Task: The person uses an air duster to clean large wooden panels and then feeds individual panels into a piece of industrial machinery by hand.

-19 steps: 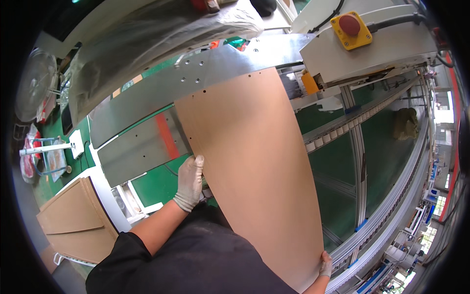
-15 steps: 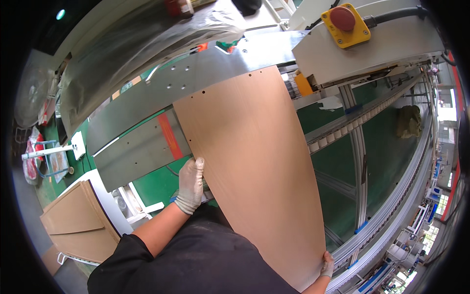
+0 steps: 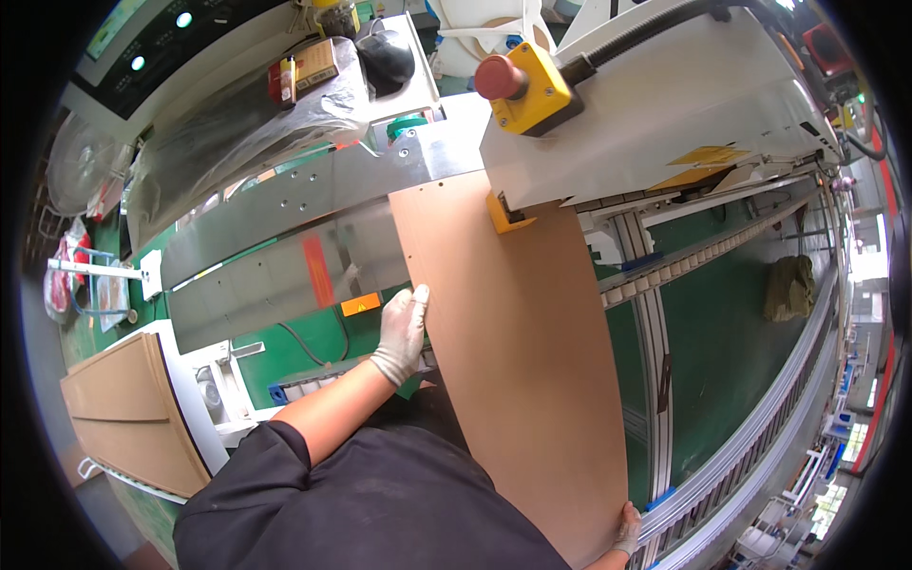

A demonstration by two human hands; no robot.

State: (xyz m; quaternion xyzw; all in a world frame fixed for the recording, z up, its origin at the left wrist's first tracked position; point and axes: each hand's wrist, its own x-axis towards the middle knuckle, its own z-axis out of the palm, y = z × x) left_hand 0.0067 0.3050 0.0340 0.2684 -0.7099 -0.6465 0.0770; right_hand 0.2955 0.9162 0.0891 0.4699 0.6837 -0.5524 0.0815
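Note:
A long brown board (image 3: 522, 370) with small holes near its far end lies across the machine in front of me. My left hand (image 3: 403, 328), in a whitish glove, grips the board's left edge, fingers closed around it. Low on the right, my right hand (image 3: 627, 530), also gloved, holds the board's right edge near the close end; its fingers are partly hidden. The far right corner of the board reaches under the white machine housing (image 3: 655, 123), beside an orange-yellow bracket (image 3: 510, 215). The far end meets the metal plate (image 3: 285, 199).
A red stop button on a yellow box (image 3: 532, 90) juts from the housing. Roller rails (image 3: 703, 252) run along the right. More brown boards (image 3: 133, 408) are stacked at left. Plastic sheeting (image 3: 247, 114) covers the machine behind the plate, with small boxes and a dark mouse-like object on top.
The board's far end has shifted right, now partly beneath the housing and bracket. My left hand has moved right with it, still gripping. The view has turned, showing more of the control panel.

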